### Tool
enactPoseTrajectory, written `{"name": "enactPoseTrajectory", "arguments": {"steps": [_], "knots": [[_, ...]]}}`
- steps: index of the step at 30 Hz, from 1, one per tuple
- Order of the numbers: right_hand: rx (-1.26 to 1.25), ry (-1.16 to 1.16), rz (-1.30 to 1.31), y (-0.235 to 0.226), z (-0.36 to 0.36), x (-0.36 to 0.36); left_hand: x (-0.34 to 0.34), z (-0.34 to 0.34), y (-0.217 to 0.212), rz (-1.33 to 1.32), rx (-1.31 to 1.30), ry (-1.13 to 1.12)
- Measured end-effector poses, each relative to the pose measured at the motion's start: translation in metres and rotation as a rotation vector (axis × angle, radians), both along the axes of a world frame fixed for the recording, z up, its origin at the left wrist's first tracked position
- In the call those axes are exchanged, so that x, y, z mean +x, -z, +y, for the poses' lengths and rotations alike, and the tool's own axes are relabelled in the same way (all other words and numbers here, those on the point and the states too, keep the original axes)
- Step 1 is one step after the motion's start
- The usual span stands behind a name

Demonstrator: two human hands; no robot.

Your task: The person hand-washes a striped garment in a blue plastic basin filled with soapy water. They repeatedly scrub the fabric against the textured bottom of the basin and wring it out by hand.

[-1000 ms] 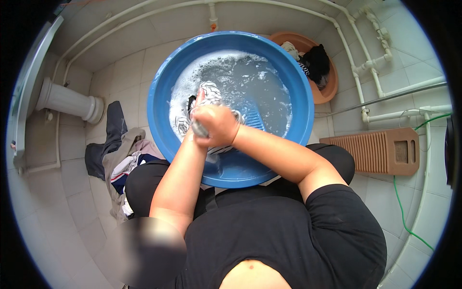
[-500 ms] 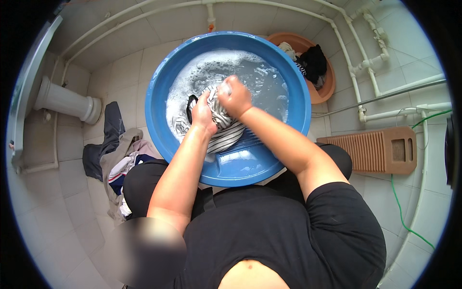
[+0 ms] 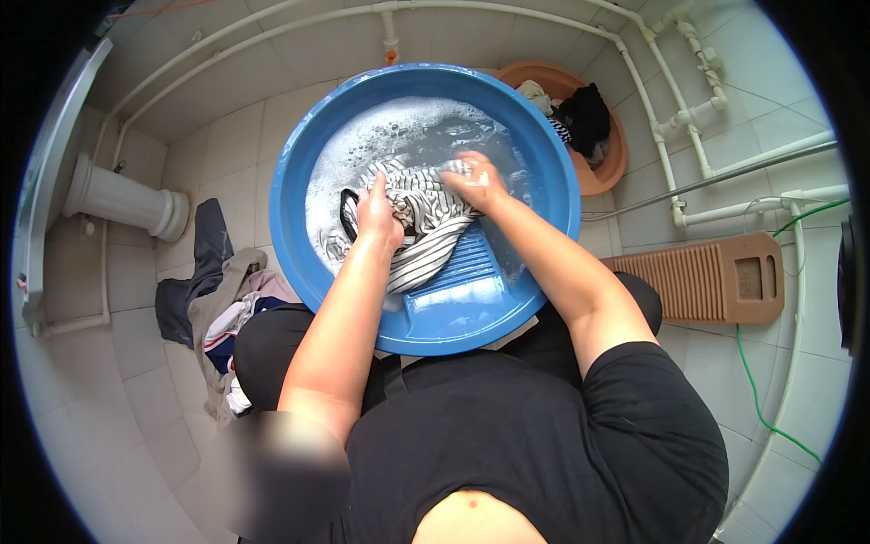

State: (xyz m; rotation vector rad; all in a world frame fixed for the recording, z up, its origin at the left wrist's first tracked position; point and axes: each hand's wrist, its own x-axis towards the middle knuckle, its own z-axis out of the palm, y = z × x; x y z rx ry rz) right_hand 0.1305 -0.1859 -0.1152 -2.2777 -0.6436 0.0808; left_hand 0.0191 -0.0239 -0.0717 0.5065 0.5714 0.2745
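Observation:
A large blue basin (image 3: 308,145) full of soapy water stands on the tiled floor in front of me. A blue washboard (image 3: 462,281) leans inside it at the near side. A wet black-and-white striped garment (image 3: 421,231) lies spread over the board's top. My left hand (image 3: 379,210) presses down on the garment's left part. My right hand (image 3: 473,179) grips its upper right edge, fingers closed in the cloth.
An orange basin (image 3: 609,163) with dark and striped clothes stands behind at the right. A brown washboard (image 3: 716,276) lies on the floor to the right. A heap of clothes (image 3: 213,299) lies at the left. White pipes (image 3: 671,127) run along the wall; a white pedestal (image 3: 122,195) stands left.
Both hands have moved away from me and apart across the washboard. The bunched garment is now stretched out wider over the board.

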Motion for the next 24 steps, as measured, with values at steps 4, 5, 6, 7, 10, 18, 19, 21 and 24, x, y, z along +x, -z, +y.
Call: {"name": "enactPoseTrajectory", "arguments": {"steps": [4, 5, 6, 7, 10, 18, 19, 21, 24], "knots": [[0.664, -0.256, 0.593, -0.076, 0.055, -0.078, -0.012, 0.006, -0.004, -0.019, -0.156, 0.135], [0.606, -0.307, 0.299, -0.085, 0.063, -0.094, -0.018, 0.010, -0.013, 0.018, -0.203, 0.223], [0.504, -0.363, 0.249, -0.110, 0.067, -0.112, -0.025, 0.020, -0.008, -0.038, -0.285, 0.309], [0.459, -0.485, 0.042, -0.110, 0.071, -0.120, -0.026, 0.030, 0.006, -0.302, -0.398, 0.479], [0.399, -0.565, -0.197, -0.120, 0.076, -0.135, -0.032, 0.020, 0.011, -0.113, -0.339, 0.239], [0.257, -0.007, -0.144, -0.085, 0.075, -0.090, -0.020, -0.009, -0.025, 0.049, -0.115, 0.212], [0.341, -0.144, -0.226, -0.093, 0.076, -0.103, -0.026, -0.003, -0.024, 0.034, -0.134, 0.240], [0.364, -0.381, -0.349, -0.104, 0.076, -0.134, -0.033, 0.031, 0.012, -0.203, -0.411, 0.655], [0.308, -0.340, -0.234, -0.096, 0.066, -0.124, -0.022, 0.022, 0.024, 0.012, -0.282, 0.344]]}}
